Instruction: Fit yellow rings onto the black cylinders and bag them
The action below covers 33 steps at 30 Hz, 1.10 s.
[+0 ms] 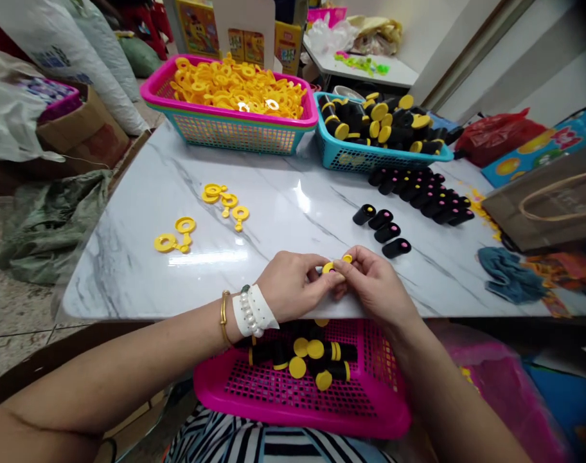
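Note:
Close together at the table's front edge, both hands are closed on one small yellow plastic ring piece (328, 267). My left hand (290, 283) pinches its ring side between thumb and fingers. My right hand (377, 286) grips the other end, where a bit of yellow shows above the fingertips. A small pink spot shows by the ring; what lies under the fingers is hidden. Beyond my left hand, several loose yellow ring pieces (185, 225) lie on the white marbled table (283, 225). Nearest my right hand, several short black tubes (396, 247) with pink or yellow spots on their ends form a row.
Below the hands, a pink basket (302, 408) on the lap holds black tubes with yellow caps. At the back stand a pink basket (230, 114) heaped with yellow ring pieces and a blue basket (384, 159) of capped tubes. More black tubes (423, 193) and a paper bag (548, 206) are right.

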Available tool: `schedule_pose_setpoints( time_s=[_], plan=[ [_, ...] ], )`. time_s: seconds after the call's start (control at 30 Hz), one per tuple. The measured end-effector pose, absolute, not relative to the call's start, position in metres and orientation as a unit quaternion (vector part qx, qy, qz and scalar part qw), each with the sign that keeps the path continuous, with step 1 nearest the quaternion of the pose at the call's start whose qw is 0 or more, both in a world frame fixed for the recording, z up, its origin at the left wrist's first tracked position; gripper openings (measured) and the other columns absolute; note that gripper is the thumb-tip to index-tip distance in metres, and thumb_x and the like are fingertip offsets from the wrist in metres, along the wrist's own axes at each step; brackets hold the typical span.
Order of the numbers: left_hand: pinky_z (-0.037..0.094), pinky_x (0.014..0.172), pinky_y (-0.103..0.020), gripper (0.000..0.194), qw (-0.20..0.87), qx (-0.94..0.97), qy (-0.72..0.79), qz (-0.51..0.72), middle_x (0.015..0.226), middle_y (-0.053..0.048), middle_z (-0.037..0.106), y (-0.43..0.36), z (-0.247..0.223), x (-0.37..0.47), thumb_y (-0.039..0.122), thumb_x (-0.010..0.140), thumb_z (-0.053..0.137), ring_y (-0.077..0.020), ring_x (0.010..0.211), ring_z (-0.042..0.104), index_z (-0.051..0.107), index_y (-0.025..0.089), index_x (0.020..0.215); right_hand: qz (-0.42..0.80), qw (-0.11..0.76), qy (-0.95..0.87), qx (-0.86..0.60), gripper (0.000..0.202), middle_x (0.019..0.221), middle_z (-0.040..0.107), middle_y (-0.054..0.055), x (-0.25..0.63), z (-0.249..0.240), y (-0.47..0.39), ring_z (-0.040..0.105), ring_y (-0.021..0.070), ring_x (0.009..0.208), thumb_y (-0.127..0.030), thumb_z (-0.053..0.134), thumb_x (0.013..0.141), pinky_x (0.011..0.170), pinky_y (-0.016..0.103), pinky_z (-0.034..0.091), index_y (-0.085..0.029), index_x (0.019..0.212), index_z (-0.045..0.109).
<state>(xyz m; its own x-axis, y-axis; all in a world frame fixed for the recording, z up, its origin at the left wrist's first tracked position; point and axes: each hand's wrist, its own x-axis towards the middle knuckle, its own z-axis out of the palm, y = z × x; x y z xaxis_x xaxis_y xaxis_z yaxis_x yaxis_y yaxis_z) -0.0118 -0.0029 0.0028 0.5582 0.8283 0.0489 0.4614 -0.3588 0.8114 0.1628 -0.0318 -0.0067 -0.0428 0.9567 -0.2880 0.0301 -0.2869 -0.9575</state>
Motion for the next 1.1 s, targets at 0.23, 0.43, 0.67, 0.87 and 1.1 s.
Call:
schedule_pose_setpoints(
  time_s=[0.23, 0.43, 0.67, 0.87, 1.1],
  plan=[
    [0.044, 0.062, -0.025, 0.028, 0.403, 0.772, 0.433, 0.234, 0.066, 0.0, 0.069, 0.01, 0.0, -0.011, 0.025, 0.092, 0.049, -0.0104, 0.061, 0.06, 0.067, 0.017, 0.071, 0.507, 0.415, -0.464, -0.595, 0.026, 0.055, 0.059, -0.005, 0.156, -0.007, -0.036, 0.055, 0.0094, 0.042, -0.038, 0.065, 0.086, 0.041, 0.02, 0.045, -0.021, 0.083, 0.045],
    [0.045, 0.057, -0.023, 0.032, 0.389, 0.785, 0.391, 0.282, 0.07, 0.002, 0.069, -0.004, -0.007, -0.013, 0.042, 0.086, 0.064, -0.0104, 0.059, 0.059, 0.068, 0.022, 0.11, 0.518, 0.465, -0.441, -0.567, 0.029, 0.062, 0.06, -0.004, 0.152, -0.011, -0.039, 0.053, 0.0077, 0.044, -0.038, 0.07, 0.081, 0.042, 0.02, 0.044, -0.02, 0.081, 0.048],
    [0.046, 0.065, -0.027, 0.027, 0.316, 0.831, 0.385, 0.247, 0.083, -0.002, 0.07, -0.008, -0.012, -0.012, 0.037, 0.087, 0.063, -0.0144, 0.069, 0.061, 0.068, 0.023, 0.11, 0.667, 0.4, -0.376, -0.503, 0.032, 0.063, 0.06, 0.0, 0.179, -0.007, -0.02, 0.057, 0.0097, 0.052, -0.045, 0.07, 0.078, 0.051, 0.023, 0.05, -0.016, 0.074, 0.057],
    [0.045, 0.068, -0.028, 0.014, 0.331, 0.835, 0.376, 0.228, 0.082, 0.0, 0.071, -0.004, -0.014, -0.01, 0.032, 0.087, 0.064, -0.0158, 0.075, 0.064, 0.071, 0.024, 0.096, 0.5, 0.207, -0.642, -0.543, 0.02, 0.066, 0.061, -0.001, 0.177, 0.015, -0.005, 0.057, 0.0116, 0.057, -0.032, 0.066, 0.084, 0.051, 0.022, 0.042, -0.02, 0.08, 0.051],
    [0.046, 0.06, -0.029, 0.023, 0.259, 0.854, 0.414, 0.181, 0.08, -0.004, 0.071, -0.021, -0.012, -0.009, 0.04, 0.088, 0.059, -0.0189, 0.071, 0.066, 0.067, 0.019, 0.093, 0.42, 0.224, -0.684, -0.552, 0.019, 0.075, 0.056, -0.001, 0.168, 0.01, -0.044, 0.053, 0.0127, 0.059, -0.041, 0.047, 0.095, 0.055, 0.025, 0.044, -0.022, 0.093, 0.049]
  ],
)
